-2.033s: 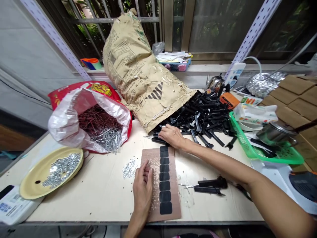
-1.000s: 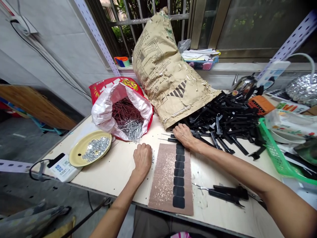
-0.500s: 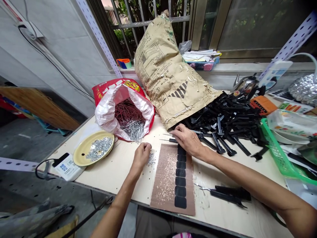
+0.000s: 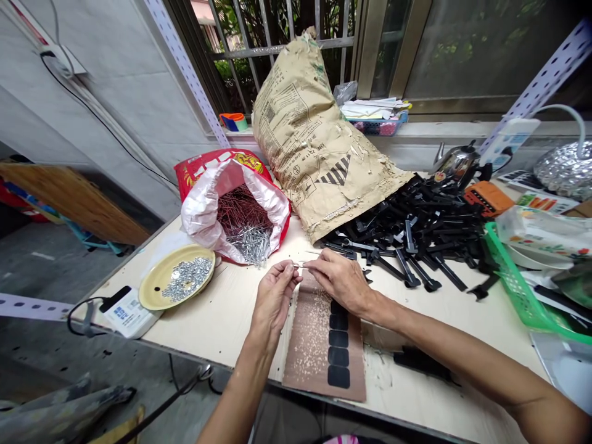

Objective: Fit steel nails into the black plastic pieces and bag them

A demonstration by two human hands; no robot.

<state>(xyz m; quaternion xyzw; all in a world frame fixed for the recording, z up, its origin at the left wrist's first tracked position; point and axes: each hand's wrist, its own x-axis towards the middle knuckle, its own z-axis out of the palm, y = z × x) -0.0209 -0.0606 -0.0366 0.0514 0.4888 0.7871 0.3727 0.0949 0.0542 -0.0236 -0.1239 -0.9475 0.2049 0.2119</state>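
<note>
My left hand (image 4: 276,296) is pinched at the fingertips over the upper left of the brown board; what it holds is too small to make out. Close against it, my right hand (image 4: 340,280) grips a black plastic part with a thin metal rod (image 4: 299,266), whose tip points at the left fingertips. Below both hands lies the brown cardboard (image 4: 308,364), sprinkled with pale specks and carrying a column of black squares (image 4: 338,356). Another thin rod (image 4: 312,251) rests just beyond the right fingers. Small metal pieces near the left hand are hidden by it.
A yellow plate (image 4: 147,280) of small metal pieces and a red-and-white bag (image 4: 198,216) of metal pins stand left. A paper sack (image 4: 305,135) leans behind, black plastic parts (image 4: 416,228) piled at its mouth. A green basket (image 4: 509,277) sits right; a black part (image 4: 423,361) lies under my right forearm.
My right hand has picked up the rodded black part from the board's far end and come left. My left hand has risen from the small metal pieces to meet it.
</note>
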